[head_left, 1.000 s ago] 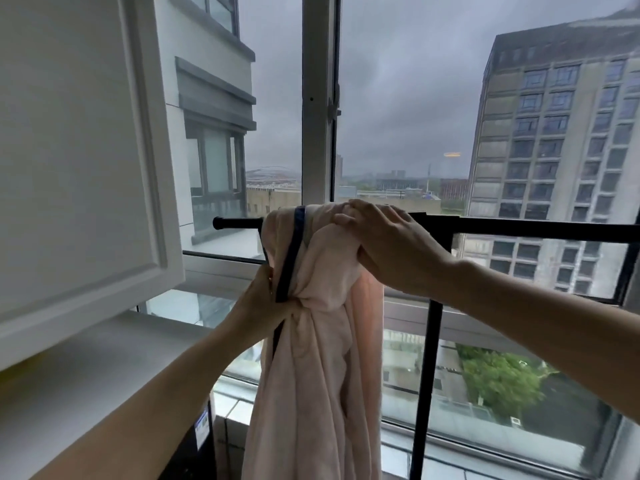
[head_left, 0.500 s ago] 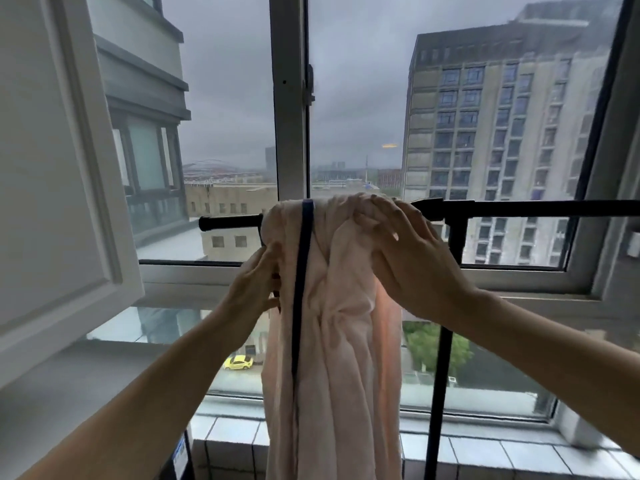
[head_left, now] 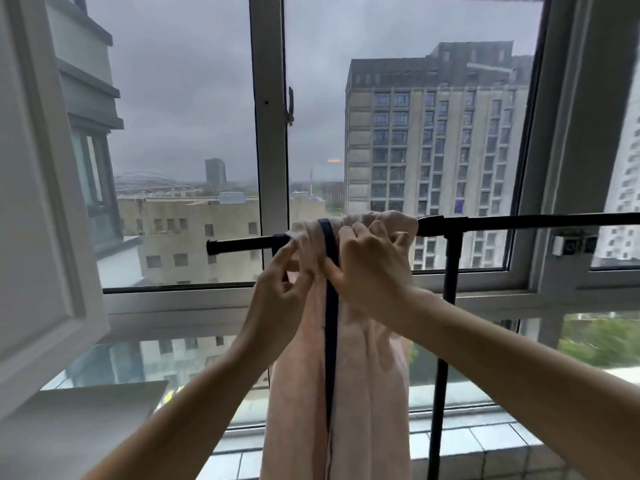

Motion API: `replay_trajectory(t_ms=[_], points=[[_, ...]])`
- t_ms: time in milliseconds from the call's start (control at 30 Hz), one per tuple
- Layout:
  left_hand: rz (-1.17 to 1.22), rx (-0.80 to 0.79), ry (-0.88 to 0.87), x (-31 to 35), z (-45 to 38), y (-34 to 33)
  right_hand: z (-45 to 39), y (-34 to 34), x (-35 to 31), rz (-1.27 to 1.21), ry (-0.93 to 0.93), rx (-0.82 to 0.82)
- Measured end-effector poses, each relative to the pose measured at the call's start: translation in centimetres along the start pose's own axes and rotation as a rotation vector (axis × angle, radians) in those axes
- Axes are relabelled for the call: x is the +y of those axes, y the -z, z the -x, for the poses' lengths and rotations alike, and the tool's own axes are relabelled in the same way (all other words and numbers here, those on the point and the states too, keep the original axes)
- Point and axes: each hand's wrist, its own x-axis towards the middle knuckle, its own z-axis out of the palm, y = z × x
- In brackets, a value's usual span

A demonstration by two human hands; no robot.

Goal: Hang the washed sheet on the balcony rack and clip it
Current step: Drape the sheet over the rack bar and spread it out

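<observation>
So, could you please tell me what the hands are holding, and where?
Both the left hand and right hand grip the bunched pink sheet just below the rack bar.

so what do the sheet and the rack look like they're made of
Sheet: soft woven cloth, likely cotton, matte pale pink. It bunches into folds over the bar and has a dark navy stripe.
Rack: probably metal tube with a black, slightly glossy coating. It is thin, straight and round, with a collar joint and an end cap.

Sheet (head_left: 363,393) bottom cut by frame edge; rack bar (head_left: 519,221) hidden under bunched fabric.
</observation>
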Motion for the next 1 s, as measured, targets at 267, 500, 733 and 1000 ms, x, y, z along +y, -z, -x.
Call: replay_trajectory(t_ms=[267,500,733,1000], points=[[-0.191,0.159,-0.029,0.4,-1.5,-0.3,-0.6,0.3,1.8,-0.311,-0.003,-0.027],[-0.345,0.185,-0.227,4.0,-6.2,-2.3,-3.8,3.6,4.8,-0.536,-0.054,0.132],[-0.334,0.062,-0.306,7.7,-9.4,-6.3,-6.5,5.6,10.8,-0.466,-0.148,0.209],[-0.479,-0.234,-0.292,8.2,-12.0,-12.2,-7.1,5.2,19.5,-0.379,-0.369,0.218]])
